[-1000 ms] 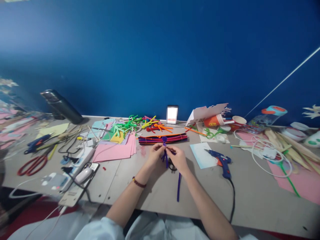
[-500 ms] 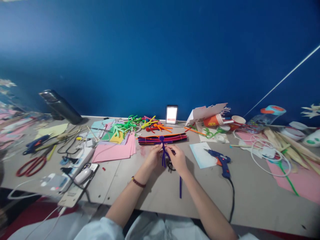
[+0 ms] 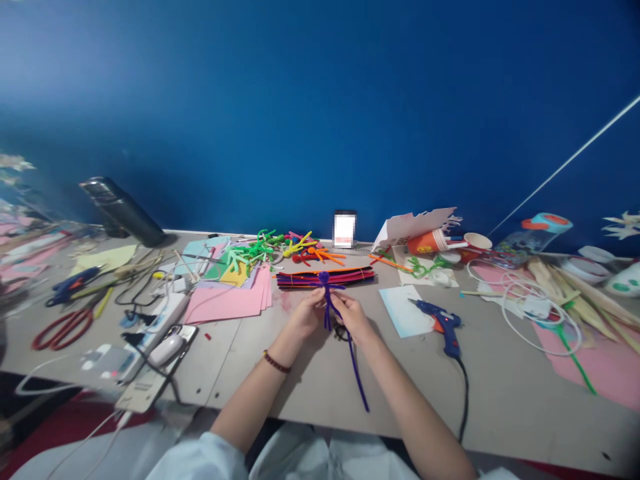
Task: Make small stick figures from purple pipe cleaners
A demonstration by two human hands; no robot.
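Between my two hands, above the middle of the table, is a purple pipe cleaner figure (image 3: 327, 308) with a round coiled head, arms out to the sides and legs hanging down. My left hand (image 3: 307, 312) pinches it from the left side. Fingers of my right hand (image 3: 354, 317) are closed at its right, on a long purple pipe cleaner (image 3: 358, 373) whose free end trails toward the table's front edge. Just behind the figure lies a bundle of coloured pipe cleaners (image 3: 295, 280). Something dark and looped, partly hidden, rests under my right hand.
At right, a blue glue gun (image 3: 447, 323) lies beside a pale blue card (image 3: 400, 312). To the left are pink paper sheets (image 3: 225, 303), a power strip (image 3: 159, 327), a phone (image 3: 143, 393) and red-handled scissors (image 3: 63, 330). Green pipe cleaner pieces (image 3: 255, 252) lie near the wall.
My right hand has shifted slightly down and inward, closer to the figure's body. The long purple strand now slants and reaches further toward the front edge. My left hand has barely moved.
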